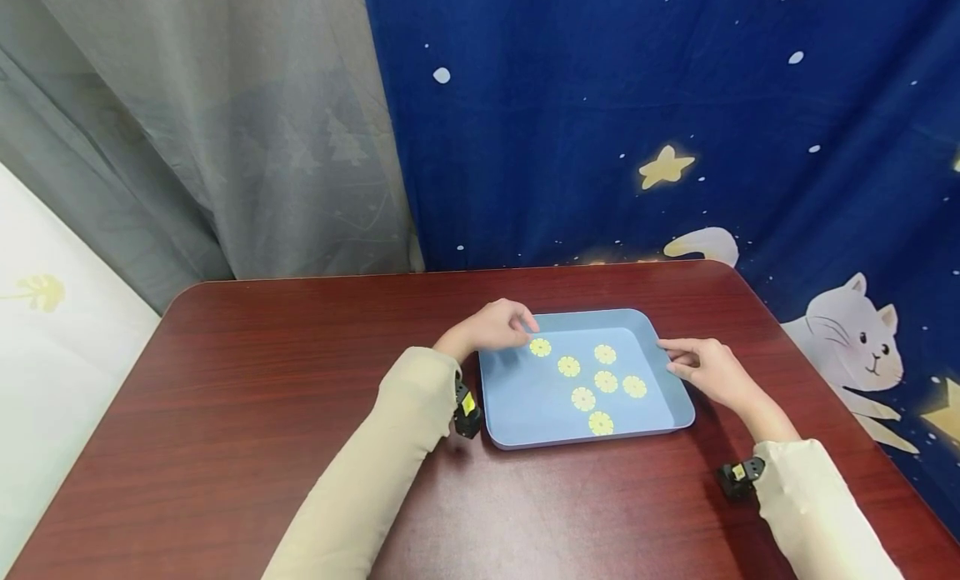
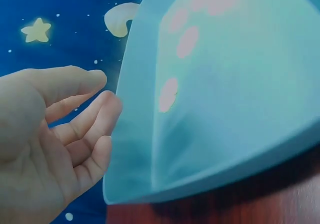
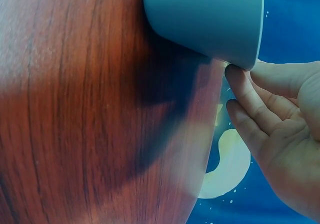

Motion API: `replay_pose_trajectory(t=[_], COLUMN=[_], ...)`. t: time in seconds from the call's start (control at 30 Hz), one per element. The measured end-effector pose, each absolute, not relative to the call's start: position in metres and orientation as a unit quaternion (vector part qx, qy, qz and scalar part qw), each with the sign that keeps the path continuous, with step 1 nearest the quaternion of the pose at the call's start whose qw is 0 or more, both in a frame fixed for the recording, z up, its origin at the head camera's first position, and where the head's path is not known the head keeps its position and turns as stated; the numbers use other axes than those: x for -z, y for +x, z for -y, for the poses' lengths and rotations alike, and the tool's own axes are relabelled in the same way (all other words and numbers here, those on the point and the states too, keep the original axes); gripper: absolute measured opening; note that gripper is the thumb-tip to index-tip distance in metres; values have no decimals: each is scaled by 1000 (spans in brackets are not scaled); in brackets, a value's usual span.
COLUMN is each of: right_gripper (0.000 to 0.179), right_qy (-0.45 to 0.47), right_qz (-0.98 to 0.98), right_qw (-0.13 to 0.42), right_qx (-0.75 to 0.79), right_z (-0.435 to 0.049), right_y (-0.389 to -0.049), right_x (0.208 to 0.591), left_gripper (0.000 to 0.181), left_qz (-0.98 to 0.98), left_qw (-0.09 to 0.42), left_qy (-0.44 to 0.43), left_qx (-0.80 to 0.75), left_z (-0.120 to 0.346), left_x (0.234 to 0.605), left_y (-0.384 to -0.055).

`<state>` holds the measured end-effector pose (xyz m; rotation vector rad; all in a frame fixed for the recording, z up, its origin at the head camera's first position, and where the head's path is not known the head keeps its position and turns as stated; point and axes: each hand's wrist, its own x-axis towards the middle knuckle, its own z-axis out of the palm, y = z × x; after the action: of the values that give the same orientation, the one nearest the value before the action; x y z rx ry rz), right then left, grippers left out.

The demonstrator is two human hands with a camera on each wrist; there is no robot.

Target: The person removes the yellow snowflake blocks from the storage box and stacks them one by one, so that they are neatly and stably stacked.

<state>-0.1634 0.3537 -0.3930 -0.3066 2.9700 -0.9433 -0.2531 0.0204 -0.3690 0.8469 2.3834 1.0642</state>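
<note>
A shallow blue tray (image 1: 517, 397) lies on the table in the head view. Several flat yellow rounds with a pale petal-like pattern, such as the round (image 1: 568, 366), are spread over its floor; they look like lemon slices or flowers. At the tray's back left corner is my left hand (image 1: 498, 323), its fingers loosely bent with nothing visible between them. The left wrist view has that hand (image 2: 65, 129) beside the tray rim (image 2: 131, 78). My right hand (image 1: 712, 367) pinches the tray's right rim between thumb and fingers; the right wrist view shows its fingertips at the tray's wall (image 3: 210, 18).
The dark red wooden table (image 1: 247, 413) extends left and in front of the tray. Behind it hang a grey curtain (image 1: 285, 130) and a blue curtain (image 1: 540, 130) with stars and a cat. Black wrist cameras (image 1: 467, 409) sit below both hands.
</note>
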Motion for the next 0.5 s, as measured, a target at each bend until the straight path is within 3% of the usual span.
replay_pose_trajectory(t=[0.5], right_gripper=[39], right_qy=[-97], right_qz=[-950], right_qw=[-1], right_qx=[297], right_z=[-354], right_y=[-164], right_x=[395], left_gripper=[21], left_qz=[-858], left_qw=[218], left_qy=[172], left_qx=[-433], left_z=[-44], left_x=[383], left_y=[-255])
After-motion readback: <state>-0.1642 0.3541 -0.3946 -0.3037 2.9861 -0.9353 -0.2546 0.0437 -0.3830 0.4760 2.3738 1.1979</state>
